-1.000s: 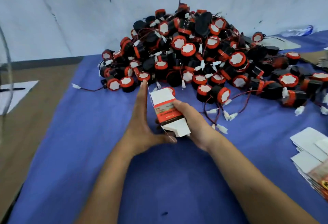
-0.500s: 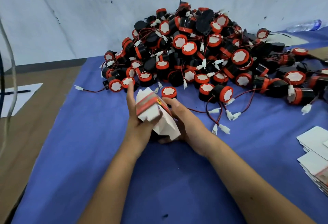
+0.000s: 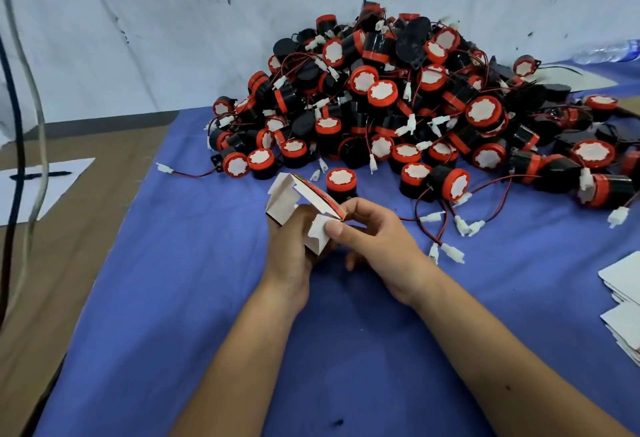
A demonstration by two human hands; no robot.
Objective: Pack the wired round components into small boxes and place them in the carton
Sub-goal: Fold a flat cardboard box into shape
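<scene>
Two hands on one half-folded box

Both hands grip the small box above the blue desk; the left hand cups it from below; the right hand pinches a white end flap; beyond the hands lies the pile of wired round components; flat box blanks lie far right of the right hand
</scene>
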